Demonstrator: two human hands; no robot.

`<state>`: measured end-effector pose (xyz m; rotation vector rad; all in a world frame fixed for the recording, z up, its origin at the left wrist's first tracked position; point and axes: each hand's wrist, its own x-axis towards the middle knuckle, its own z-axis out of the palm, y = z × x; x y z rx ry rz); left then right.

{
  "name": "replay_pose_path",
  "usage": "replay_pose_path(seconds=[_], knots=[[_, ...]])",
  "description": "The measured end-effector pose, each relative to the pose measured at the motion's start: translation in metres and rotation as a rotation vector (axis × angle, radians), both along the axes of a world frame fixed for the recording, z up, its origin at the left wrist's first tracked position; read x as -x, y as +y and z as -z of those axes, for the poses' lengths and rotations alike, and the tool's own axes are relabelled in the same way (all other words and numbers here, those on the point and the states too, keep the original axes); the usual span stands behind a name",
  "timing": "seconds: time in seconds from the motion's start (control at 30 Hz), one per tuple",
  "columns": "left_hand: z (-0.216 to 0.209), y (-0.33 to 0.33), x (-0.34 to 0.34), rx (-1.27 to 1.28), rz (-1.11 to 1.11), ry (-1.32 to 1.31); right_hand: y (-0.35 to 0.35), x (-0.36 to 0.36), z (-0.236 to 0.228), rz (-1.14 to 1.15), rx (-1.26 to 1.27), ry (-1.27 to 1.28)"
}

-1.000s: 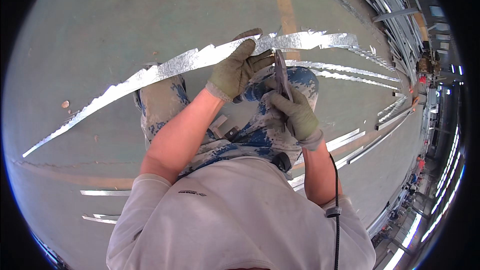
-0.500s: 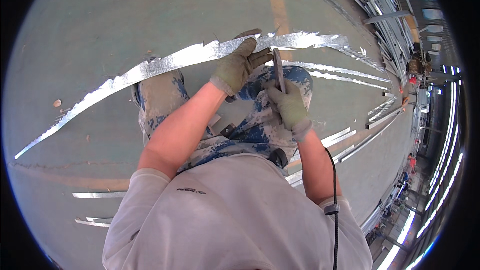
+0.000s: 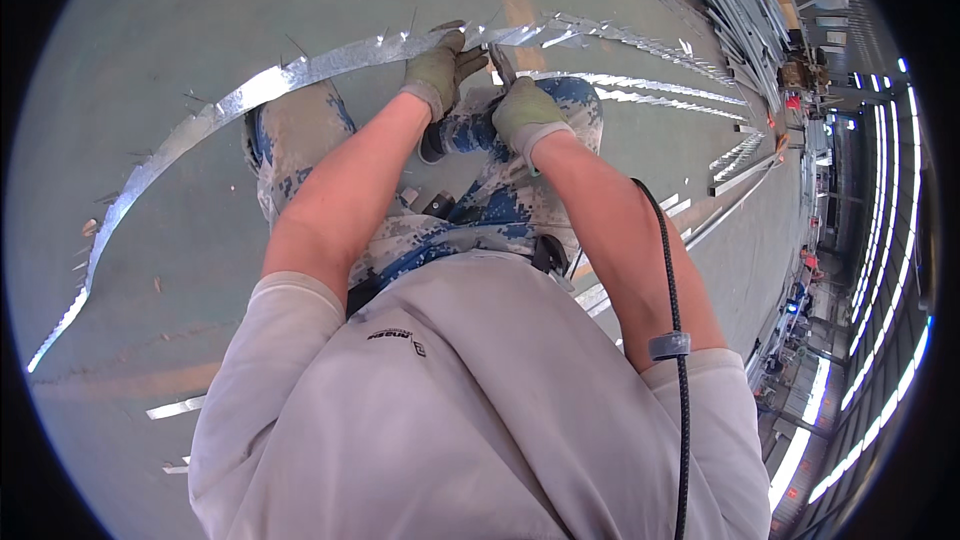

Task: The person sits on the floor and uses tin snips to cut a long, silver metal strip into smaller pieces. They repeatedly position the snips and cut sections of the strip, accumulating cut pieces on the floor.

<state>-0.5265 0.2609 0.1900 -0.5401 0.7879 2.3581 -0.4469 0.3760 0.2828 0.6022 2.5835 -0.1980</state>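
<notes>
My left hand [image 3: 437, 72], in a grey-green glove, is closed on a long, shiny metal strip [image 3: 268, 90]. The strip arcs across in front of my knees, with small pointed tabs sticking up along its far edge. Just right of it, my gloved right hand [image 3: 526, 112] is wrapped round a dark, flat bar-shaped tool [image 3: 502, 64]. The tool's upper end reaches the strip's near side; whether they touch I cannot tell.
More jagged metal strips [image 3: 668, 105] lie on the floor to the right of my knees. Stacked long metal pieces [image 3: 735, 15] stand at the far right. A short strip [image 3: 176, 407] lies at the left. A black cable [image 3: 676, 320] runs along my right arm.
My right hand has moved up and left with the tool, closer to my left hand. The strip has turned and now bows more, its left end lower. The whole view has shifted slightly.
</notes>
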Motion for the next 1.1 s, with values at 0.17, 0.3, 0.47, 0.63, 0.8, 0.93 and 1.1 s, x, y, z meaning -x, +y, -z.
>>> replay_pose_path(seconds=[0.17, 0.3, 0.47, 0.63, 0.8, 0.93, 1.1], knots=[[0.007, 0.003, -0.001, -0.118, -0.088, 0.141, -0.006, -0.001, -0.010, 0.017, -0.038, 0.014], [-0.004, -0.007, 0.003, -0.166, -0.092, 0.197, -0.005, -0.002, -0.022, 0.020, 0.031, 0.092], [-0.026, -0.020, -0.013, -0.174, -0.082, 0.284, 0.001, -0.014, -0.029, 0.024, 0.027, 0.178], [-0.028, -0.038, -0.017, -0.193, -0.145, 0.316, 0.001, -0.015, -0.034, 0.003, 0.042, 0.182], [-0.032, -0.049, -0.021, -0.176, -0.183, 0.315, 0.009, -0.020, -0.019, -0.035, 0.047, 0.268], [-0.033, -0.055, -0.018, -0.145, -0.177, 0.360, 0.007, -0.024, -0.025, -0.056, 0.020, 0.327], [-0.039, -0.057, -0.018, -0.120, -0.175, 0.408, 0.015, -0.032, -0.031, -0.093, 0.090, 0.392]])
